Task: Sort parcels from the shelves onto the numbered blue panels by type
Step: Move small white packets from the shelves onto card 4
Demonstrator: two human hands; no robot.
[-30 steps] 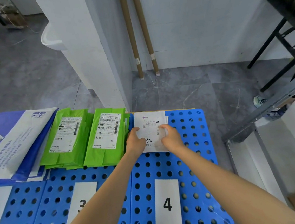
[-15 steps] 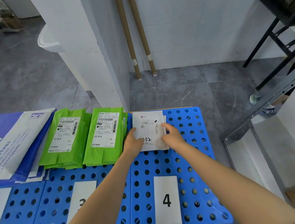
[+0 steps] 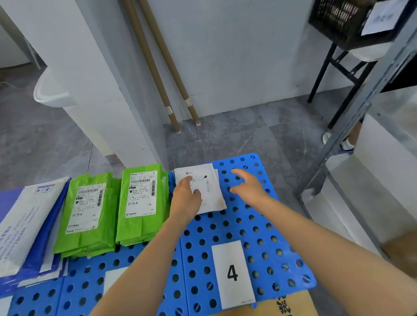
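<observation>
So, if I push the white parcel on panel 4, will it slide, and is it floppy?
Probably light and floppy: the white parcel looks thin and flat. It would likely slide easily on the smooth plastic panel. Layered edges at its right suggest a stack, so the top piece might slip; the left hand rests flat on it.

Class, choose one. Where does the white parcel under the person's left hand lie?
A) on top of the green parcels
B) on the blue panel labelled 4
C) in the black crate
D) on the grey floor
B: the white parcel lies flat at the far end of the blue panel that carries the number label reading 4, with the left hand resting on it.
</observation>
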